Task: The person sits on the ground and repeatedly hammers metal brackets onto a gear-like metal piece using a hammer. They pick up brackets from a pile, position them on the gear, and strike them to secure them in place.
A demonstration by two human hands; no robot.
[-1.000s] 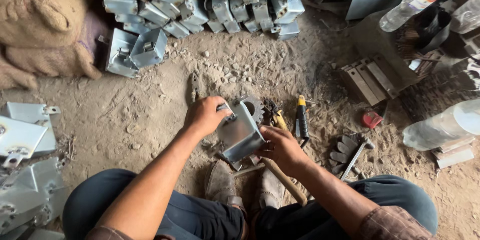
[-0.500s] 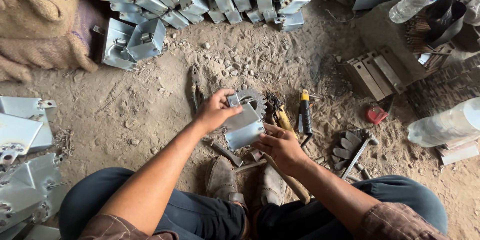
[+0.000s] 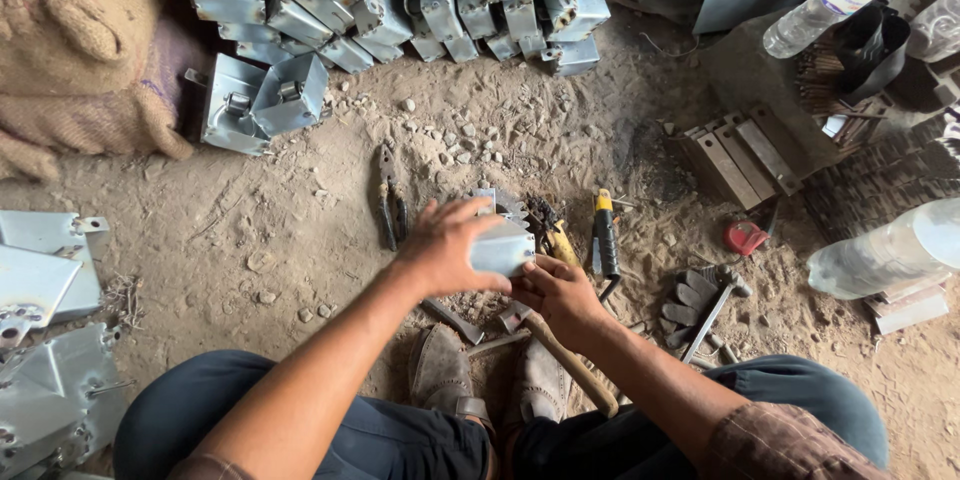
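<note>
Turned flatter since half a second ago: folded grey sheet-metal box (image 3: 503, 245), at centre of dirt floor (image 3: 300, 200). Left hand (image 3: 447, 245) clamped over top from 9 o'clock; right hand (image 3: 560, 290) pinching lower edge at 5 o'clock. Yellow-handled tool (image 3: 604, 230) at 3 o'clock, untouched.

Left hand (image 3: 445, 245): palm down, fingers spread and curled in a grip (forearm reaching forward).
Right hand (image 3: 560, 290): lower, knuckles up, fingers bent, just beside the left.
</note>
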